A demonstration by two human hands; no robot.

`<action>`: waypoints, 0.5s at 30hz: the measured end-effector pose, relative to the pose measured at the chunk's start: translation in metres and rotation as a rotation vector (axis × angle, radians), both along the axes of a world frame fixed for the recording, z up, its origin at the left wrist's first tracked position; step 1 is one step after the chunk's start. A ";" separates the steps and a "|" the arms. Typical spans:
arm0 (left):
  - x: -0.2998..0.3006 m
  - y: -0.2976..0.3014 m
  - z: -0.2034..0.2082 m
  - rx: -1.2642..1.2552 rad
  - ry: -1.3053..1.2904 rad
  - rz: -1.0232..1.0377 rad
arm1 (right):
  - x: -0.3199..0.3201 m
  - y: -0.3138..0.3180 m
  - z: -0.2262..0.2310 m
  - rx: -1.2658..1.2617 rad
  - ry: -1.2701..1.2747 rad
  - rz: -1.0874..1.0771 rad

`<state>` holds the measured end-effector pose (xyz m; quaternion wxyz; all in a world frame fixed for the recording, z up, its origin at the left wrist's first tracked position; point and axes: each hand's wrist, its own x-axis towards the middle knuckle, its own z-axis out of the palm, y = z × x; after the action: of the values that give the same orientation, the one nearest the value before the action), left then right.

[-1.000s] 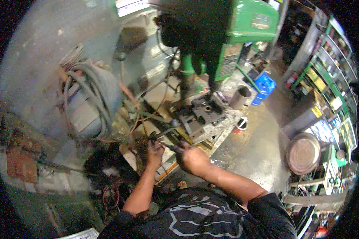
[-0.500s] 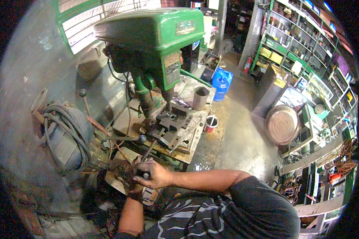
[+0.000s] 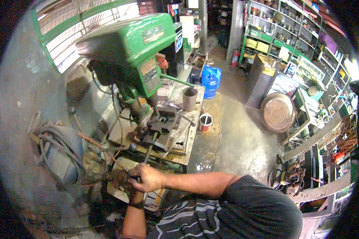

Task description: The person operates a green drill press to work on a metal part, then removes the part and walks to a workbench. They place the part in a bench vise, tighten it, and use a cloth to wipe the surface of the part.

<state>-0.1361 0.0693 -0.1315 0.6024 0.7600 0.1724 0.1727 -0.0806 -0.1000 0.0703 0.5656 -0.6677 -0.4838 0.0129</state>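
Head view: the right hand is wrapped round the near end of the bar entering the vise on the desk, the left hand indeterminable, apparently cranking, which calls for steady grip.

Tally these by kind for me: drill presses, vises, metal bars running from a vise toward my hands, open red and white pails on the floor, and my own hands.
Drill press: 1
Vise: 1
Metal bar: 1
Pail: 1
Hands: 2, the right hand and the partly hidden left hand
Total: 6
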 end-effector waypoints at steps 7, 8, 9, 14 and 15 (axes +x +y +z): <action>-0.001 -0.016 0.000 -0.002 0.049 -0.034 | -0.001 -0.022 -0.005 -0.086 0.045 -0.029; 0.001 -0.019 0.000 0.005 0.048 -0.032 | 0.002 -0.026 0.000 -0.131 0.147 0.066; 0.004 -0.020 0.000 0.002 0.047 -0.032 | 0.002 -0.022 0.008 0.022 0.034 -0.089; 0.014 -0.024 0.000 0.010 0.072 -0.051 | 0.013 -0.016 0.019 -0.183 0.188 -0.029; 0.016 -0.023 0.001 0.012 0.065 -0.056 | 0.014 -0.018 0.013 -0.161 0.162 -0.129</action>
<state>-0.1205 0.0459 -0.1308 0.5967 0.7732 0.1695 0.1319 -0.0668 -0.1179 0.0833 0.5471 -0.7375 -0.3899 0.0691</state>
